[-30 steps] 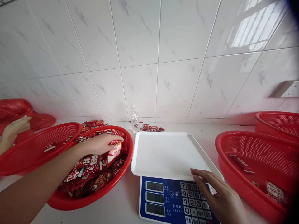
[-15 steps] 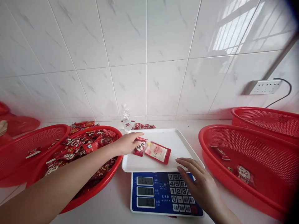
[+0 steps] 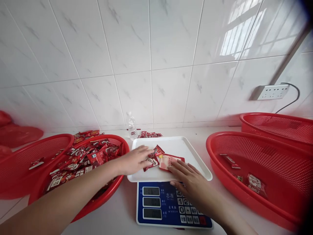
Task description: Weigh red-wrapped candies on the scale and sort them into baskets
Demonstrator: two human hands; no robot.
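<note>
Your left hand [image 3: 133, 160] is over the white tray [image 3: 193, 153] at its 9 o'clock, fingers extended at the small red packets [image 3: 153, 162]; can't tell if they're pinching. Your right hand [image 3: 190, 178] is at 5, fingers slightly spread, tips over the pink-and-red pouch [image 3: 166, 161] lying mid-tray. Tray's on the scale [image 3: 168, 209], panel at 6, packet-filled basket [image 3: 104, 197] at 9, bottle [image 3: 132, 127] at 11.
</note>
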